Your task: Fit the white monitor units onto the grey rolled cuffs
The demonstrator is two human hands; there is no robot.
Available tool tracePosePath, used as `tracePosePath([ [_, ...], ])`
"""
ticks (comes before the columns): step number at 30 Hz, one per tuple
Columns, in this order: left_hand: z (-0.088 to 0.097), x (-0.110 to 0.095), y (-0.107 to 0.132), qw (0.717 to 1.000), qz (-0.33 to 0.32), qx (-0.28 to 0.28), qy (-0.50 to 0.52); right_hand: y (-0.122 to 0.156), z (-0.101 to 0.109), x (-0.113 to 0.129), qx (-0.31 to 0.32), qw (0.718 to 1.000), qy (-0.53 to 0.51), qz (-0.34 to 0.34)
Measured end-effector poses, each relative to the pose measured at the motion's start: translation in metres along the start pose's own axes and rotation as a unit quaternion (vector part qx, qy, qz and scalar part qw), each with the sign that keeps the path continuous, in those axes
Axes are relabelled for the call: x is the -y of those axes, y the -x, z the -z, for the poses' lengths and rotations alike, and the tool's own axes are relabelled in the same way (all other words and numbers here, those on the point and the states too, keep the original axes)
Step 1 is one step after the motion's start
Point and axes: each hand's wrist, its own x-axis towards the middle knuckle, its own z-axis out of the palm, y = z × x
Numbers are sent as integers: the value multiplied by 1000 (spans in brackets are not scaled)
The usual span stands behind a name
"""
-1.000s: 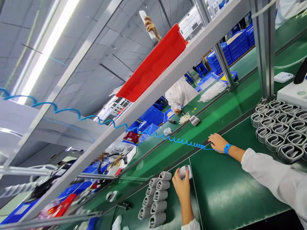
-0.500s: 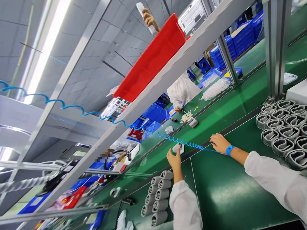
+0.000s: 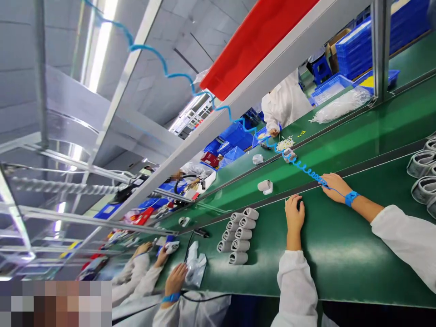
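My left hand rests on the green bench by its dark edge strip, fingers stretched out and thumb apart, holding nothing. My right hand lies flat at the same strip, its fingers extended. It wears a blue wrist strap joined to a coiled blue cord. Left of my left hand, on the green conveyor belt, sits a white device with a grey rolled cuff; the hand is apart from it. Two rows of grey rolled cuffs stand on the bench to the left.
More rolled cuffs stand at the right edge. Co-workers' hands work at the left near a plastic bag. Across the belt, a person in white sits by small white pieces. A red bin rests on the overhead rail.
My left hand has drawn back from the belt onto the bench, leaving the device with the cuff behind. The view has swung left, bringing the co-workers' hands into sight.
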Motion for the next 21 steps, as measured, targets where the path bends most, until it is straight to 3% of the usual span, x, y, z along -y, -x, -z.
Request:
tracePosePath([
  [14,3,23,-12,999,-28,5,31,-2,15,26,0,1000,0,-16],
  [21,7,20,-16,1000,-22,6,2,-2,24,37,21,999,-26,-36],
])
